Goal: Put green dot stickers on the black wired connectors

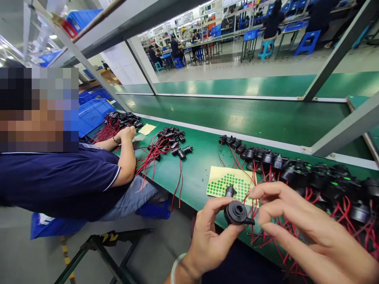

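My left hand (211, 236) pinches a round black part (236, 212) between thumb and fingers, its ringed end with a central hole facing up. A short side spout on the part points right, toward my right hand (293, 225). The fingers of my right hand are bent, with the thumb and fingertips near each other beside the part; whether they hold anything is too small to tell. Behind the part lies a yellow sheet (217, 173) with rows of green round stickers. Many black parts with red wires (268, 157) are lined up along the bench on the right.
On the left, a person in a dark blue shirt (59, 181) works at the same green bench (195, 173). More black parts with red wires (168, 138) lie between us. A grey metal frame (340, 138) rises at the right. Blue bins (91, 114) stand at the far left.
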